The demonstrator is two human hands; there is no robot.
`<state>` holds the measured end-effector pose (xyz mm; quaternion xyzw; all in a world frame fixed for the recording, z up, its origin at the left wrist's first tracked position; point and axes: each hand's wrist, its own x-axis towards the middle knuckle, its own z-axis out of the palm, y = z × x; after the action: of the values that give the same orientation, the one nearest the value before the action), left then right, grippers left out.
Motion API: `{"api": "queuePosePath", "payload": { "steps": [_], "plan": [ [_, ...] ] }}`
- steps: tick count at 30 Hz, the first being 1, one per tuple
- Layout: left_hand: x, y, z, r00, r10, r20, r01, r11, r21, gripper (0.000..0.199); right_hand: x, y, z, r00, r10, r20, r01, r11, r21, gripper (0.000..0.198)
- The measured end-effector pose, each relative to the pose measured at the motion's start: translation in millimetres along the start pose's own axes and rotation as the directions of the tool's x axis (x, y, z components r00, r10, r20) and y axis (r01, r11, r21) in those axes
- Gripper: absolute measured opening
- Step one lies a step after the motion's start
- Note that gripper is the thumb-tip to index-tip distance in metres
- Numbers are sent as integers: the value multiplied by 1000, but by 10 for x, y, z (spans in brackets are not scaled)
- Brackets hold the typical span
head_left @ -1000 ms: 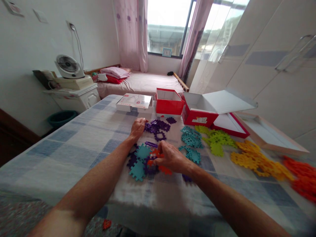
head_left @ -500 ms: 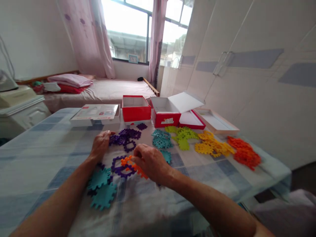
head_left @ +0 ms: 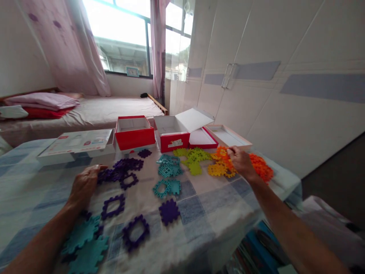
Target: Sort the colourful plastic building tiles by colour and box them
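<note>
My left hand (head_left: pixel 87 182) rests at the left end of a heap of purple notched plastic interlocking pieces (head_left: pixel 128 164), its fingers closed against the edge of the nearest ones. My right hand (head_left: pixel 241 161) pinches an orange interlocking piece (head_left: pixel 221 153) over a heap of yellow pieces (head_left: pixel 216 169). Beside that hand lies a heap of red-orange pieces (head_left: pixel 261 167), partly covered by the wrist. Nearer me are two loose purple frames (head_left: pixel 113 197) and a solid purple square (head_left: pixel 169 211). Large teal pieces (head_left: pixel 88 255) lie by my left forearm, over darker purple ones.
Teal pieces (head_left: pixel 169 170) and lime green pieces (head_left: pixel 195 168) lie in heaps mid-table. Along the back stand a flat white box (head_left: pixel 51 156), a red box (head_left: pixel 135 137), an open-lidded red box (head_left: pixel 173 143) and shallow trays (head_left: pixel 230 137). A checked cloth covers the table.
My right hand has swung from the front middle to the yellow heap at the right, carrying orange. The purple frame under it now lies bare. The view has turned right; my left hand stays by the purple heap.
</note>
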<state>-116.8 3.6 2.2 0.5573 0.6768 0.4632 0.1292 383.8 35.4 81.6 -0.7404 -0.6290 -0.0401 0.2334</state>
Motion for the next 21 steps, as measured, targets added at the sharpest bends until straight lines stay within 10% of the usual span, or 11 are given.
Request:
{"api": "queuePosePath", "payload": {
  "steps": [5, 10, 16, 21],
  "plan": [
    [-8, -83, -7, 1000, 15, 13, -15, 999, -36, 38, 522, 966, -90, 984, 176, -39, -180, 965, -188, 39],
    [-13, -83, -15, 999, 39, 24, -37, 995, -93, 33, 648, 1259, -24, 977, 210, -42, -214, 941, -263, 35],
    [-79, 152, 40, 993, -70, -92, 50, 977, -207, 45, 416, 991, 60, 989, 78, -123, -107, 962, -251, 42],
    [-46, 174, 174, 986, -98, -132, 58, 960, -274, 48, 150, 177, 182, 902, -418, -112, 421, 907, 9, 29]
  ]
}}
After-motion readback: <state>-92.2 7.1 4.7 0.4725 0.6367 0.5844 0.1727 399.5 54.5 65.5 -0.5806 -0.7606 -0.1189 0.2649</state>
